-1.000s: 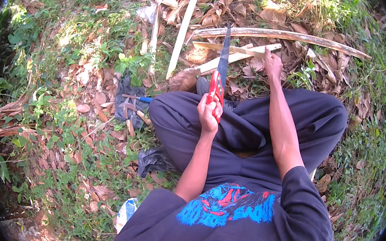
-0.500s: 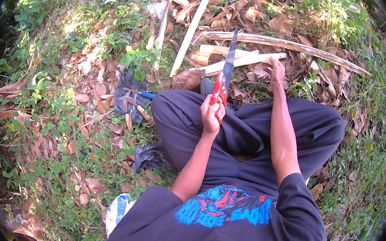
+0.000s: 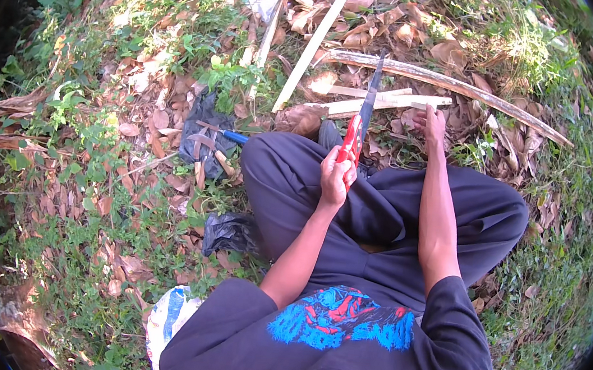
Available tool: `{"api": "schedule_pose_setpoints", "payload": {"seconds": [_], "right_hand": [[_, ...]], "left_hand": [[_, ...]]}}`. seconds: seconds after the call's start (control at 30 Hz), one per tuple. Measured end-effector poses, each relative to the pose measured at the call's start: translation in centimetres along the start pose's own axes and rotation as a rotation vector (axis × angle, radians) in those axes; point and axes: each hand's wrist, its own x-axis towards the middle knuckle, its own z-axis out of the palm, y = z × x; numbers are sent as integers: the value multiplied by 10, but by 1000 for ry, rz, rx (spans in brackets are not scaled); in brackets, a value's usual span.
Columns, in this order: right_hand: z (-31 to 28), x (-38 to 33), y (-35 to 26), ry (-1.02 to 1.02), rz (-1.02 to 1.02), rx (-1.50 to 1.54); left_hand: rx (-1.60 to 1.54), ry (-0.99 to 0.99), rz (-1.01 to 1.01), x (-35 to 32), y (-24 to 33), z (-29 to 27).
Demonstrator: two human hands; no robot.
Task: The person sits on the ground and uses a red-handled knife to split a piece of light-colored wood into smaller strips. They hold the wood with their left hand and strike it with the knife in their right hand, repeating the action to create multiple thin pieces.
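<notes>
1. The person's left hand [image 3: 338, 176] has its fingers wrapped round the red handle of a handsaw [image 3: 351, 145], the thumb lying along the near side of the grip.
2. The handsaw is raised in front of the person's crossed legs, its dark tapering blade pointing away from the body. From above, the blade passes across the pale wood beyond the legs; whether it touches that wood cannot be told.
3. The person's right hand [image 3: 431, 125] reaches forward to the right end of a pale wooden strip [image 3: 403, 103], fingertips overlapping its edge. Whether they pinch the strip or merely lie against it cannot be told.
4. Another pale strip [image 3: 345, 91] shows left of the blade, near the first one.
5. Beyond these lies a long, slightly bowed, weathered wooden pole [image 3: 459, 83]; to its left, a long, pale, straight batten [image 3: 316, 43] slants away over dry leaves.
6. Left of the person's knee, a black plastic bag [image 3: 201, 111] lies on the grass, with a blue-handled tool [image 3: 235, 137] and a curved-bladed knife [image 3: 204, 141] on or beside it.
7. Closer to the person's hip are a crumpled black bag [image 3: 228, 234] and a white-and-blue sack [image 3: 169, 314].
</notes>
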Motion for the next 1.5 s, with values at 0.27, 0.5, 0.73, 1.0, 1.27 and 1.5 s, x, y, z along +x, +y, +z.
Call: {"api": "schedule_pose_setpoints", "payload": {"seconds": [0.27,0.5,0.73,1.0,1.27,1.5], "right_hand": [[-14,22,19,387,-572,-353],[2,-71,-58,279,-659,-899],[22,-162,-112,-86,-601,-592],[39,-260,-76,-260,-951,-469],[35,-248,-60,-109,-993,-521],[18,-235,-51,-155,-626,-499]], "left_hand": [[76,2,33,2,0,5],[61,34,146,11,0,21],[193,84,177,31,31,63],[-93,-103,91,42,4,88],[-31,-70,30,16,30,95],[620,-202,175,33,-5,67]]}}
